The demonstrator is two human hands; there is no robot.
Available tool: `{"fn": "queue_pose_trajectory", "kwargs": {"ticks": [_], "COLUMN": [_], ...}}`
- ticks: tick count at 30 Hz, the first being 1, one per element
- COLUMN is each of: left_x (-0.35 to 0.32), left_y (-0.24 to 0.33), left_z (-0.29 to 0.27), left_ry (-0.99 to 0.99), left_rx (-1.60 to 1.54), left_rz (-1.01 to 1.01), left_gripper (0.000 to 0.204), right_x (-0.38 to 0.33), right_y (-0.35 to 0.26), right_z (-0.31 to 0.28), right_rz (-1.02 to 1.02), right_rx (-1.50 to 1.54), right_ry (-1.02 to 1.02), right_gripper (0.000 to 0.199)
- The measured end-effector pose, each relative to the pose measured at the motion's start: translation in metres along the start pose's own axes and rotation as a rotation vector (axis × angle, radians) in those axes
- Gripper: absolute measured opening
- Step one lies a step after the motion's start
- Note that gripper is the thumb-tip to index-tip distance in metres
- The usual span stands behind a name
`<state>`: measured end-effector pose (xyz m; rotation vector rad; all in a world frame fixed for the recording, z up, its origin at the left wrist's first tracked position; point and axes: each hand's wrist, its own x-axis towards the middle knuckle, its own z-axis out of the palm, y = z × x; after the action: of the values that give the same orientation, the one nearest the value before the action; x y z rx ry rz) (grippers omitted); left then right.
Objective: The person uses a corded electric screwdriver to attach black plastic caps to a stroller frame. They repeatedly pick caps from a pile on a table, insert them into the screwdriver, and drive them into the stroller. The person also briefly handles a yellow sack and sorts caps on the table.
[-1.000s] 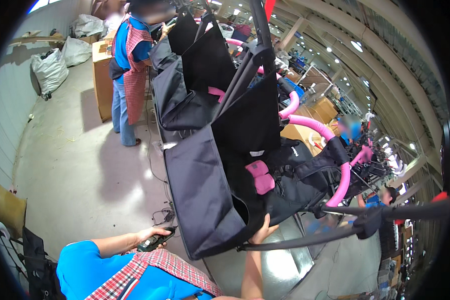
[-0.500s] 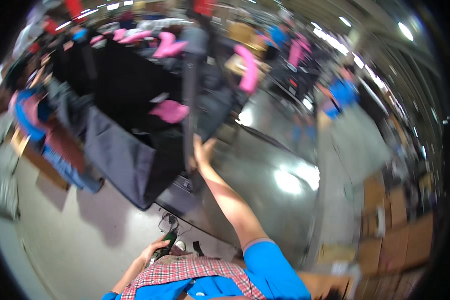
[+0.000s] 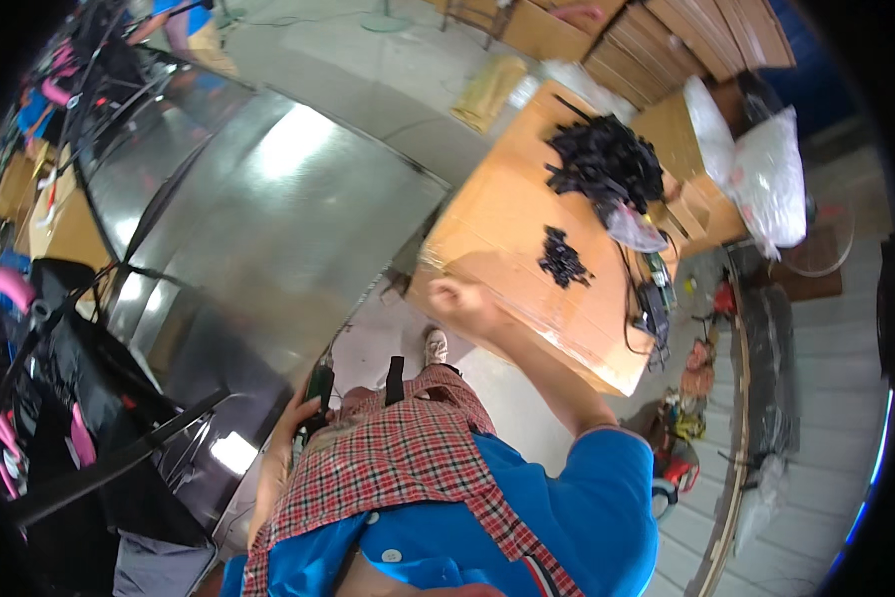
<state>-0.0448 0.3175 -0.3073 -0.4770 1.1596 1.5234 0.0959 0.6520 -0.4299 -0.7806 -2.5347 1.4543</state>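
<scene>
My left hand (image 3: 300, 410) is low at my left side, wrapped around a dark green hand-held tool (image 3: 319, 382). My right hand (image 3: 459, 300) is over the near left edge of a large cardboard box (image 3: 497, 214). Its fingers look curled, slightly blurred, and I see nothing in them. On the box top, up and to the right of that hand, lies a small heap of black pieces (image 3: 564, 259). Farther back is a bigger heap of black strap-like pieces (image 3: 607, 164), with a clear plastic bag (image 3: 637, 229) against it.
A shiny metal-topped table (image 3: 288, 199) stands left of the box. Black stroller-like frames with fabric and pink grips (image 3: 9, 287) crowd the left. A corded green-and-black tool (image 3: 655, 289) lies at the box's right edge. Flat cardboard (image 3: 657, 50) is stacked behind; another person (image 3: 184, 25) stands far left.
My view has swung right, from the black fabric frame to the cardboard box. My right hand has left the frame's upright post and come over the box. The left hand still grips the tool.
</scene>
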Motion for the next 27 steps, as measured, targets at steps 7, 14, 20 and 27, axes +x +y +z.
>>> {"fn": "queue_pose_trajectory", "kwargs": {"ticks": [7, 14, 20, 27], "left_x": [0.072, 0.168, 0.251, 0.265], "left_y": [0.018, 0.027, 0.057, 0.106], "left_z": [0.104, 0.055, -0.215, -0.121], "left_ry": [-0.362, 0.122, 1.069, 1.203], "left_rx": [0.568, 0.381, 1.012, 1.674], "left_rz": [0.079, 0.238, 0.596, 0.454], "left_gripper": [0.098, 0.067, 0.064, 0.074], "right_x": [-0.051, -0.086, -0.077, -0.06], "right_y": [0.114, 0.163, 0.175, 0.145], "right_z": [-0.181, -0.23, -0.219, -0.2], "right_rz": [0.163, 0.389, 0.172, 0.153], "right_rx": [-0.388, -0.332, -0.256, -0.081], "right_ry": [0.609, 0.541, 0.566, 0.549], "right_gripper": [0.022, 0.028, 0.031, 0.029]}}
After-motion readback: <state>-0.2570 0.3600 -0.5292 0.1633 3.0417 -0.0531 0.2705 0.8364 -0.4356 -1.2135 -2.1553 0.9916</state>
